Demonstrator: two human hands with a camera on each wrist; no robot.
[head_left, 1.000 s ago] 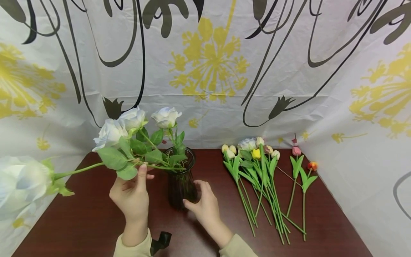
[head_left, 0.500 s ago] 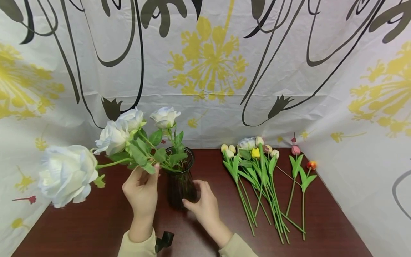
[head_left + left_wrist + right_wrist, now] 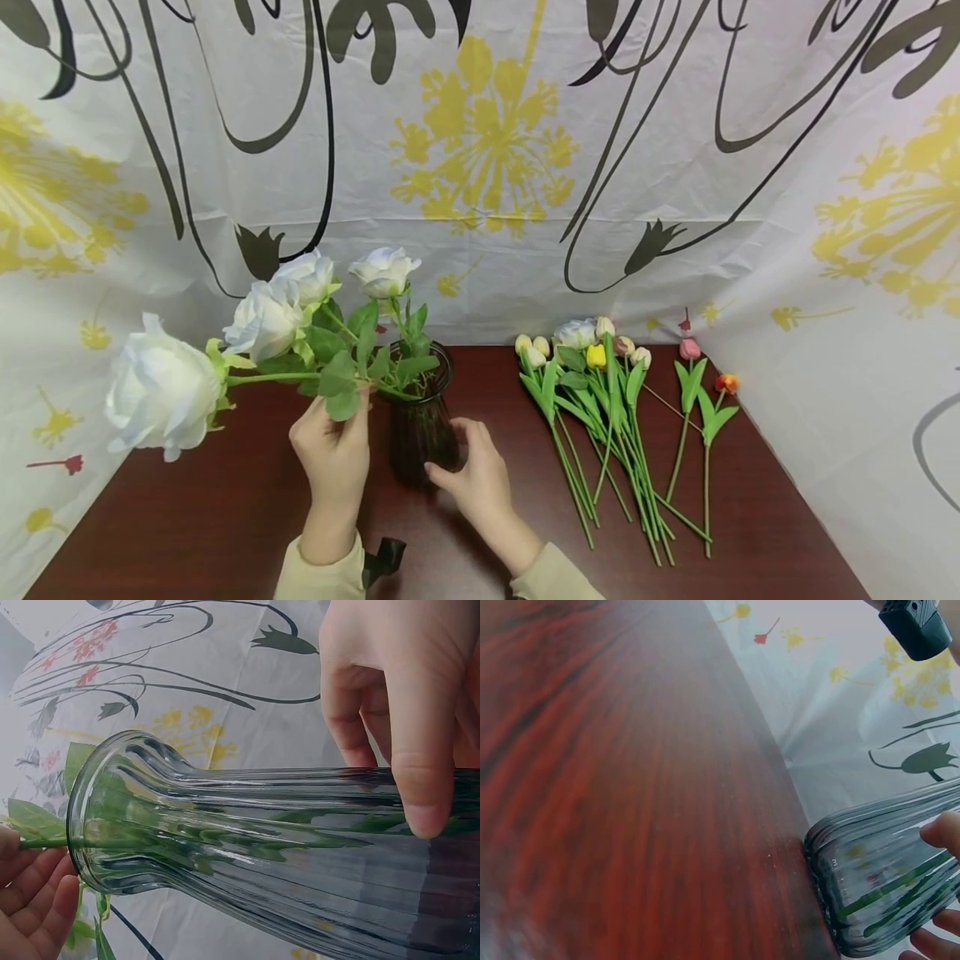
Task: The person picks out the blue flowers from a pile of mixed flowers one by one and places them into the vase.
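A person's left hand (image 3: 333, 458) pinches the stem of a large white rose (image 3: 165, 387) just beside the mouth of a dark, ribbed glass vase (image 3: 412, 437). The bloom leans out well to the left, its stem lying nearly level, with leaves over the fingertips. The right hand (image 3: 480, 475) grips the lower part of the vase from the right, its thumb across the glass. The two hands are apart.

The vase stands on the dark reddish table (image 3: 225, 525). Three more pale roses rise above it: one upright bloom (image 3: 385, 272) over the mouth and two (image 3: 264, 323) (image 3: 306, 279) leaning left. Green stems show through the glass; how far the pinched stem reaches inside is hard to tell through the ribs.

On the right side of the table lies a loose bunch of tulips (image 3: 617, 400), among them a yellow tulip (image 3: 596, 357), with a pale blue rose (image 3: 576, 333). Just beside them lie a pink tulip (image 3: 689, 348) and an orange tulip (image 3: 726, 383). A patterned cloth (image 3: 480, 287) hangs behind.
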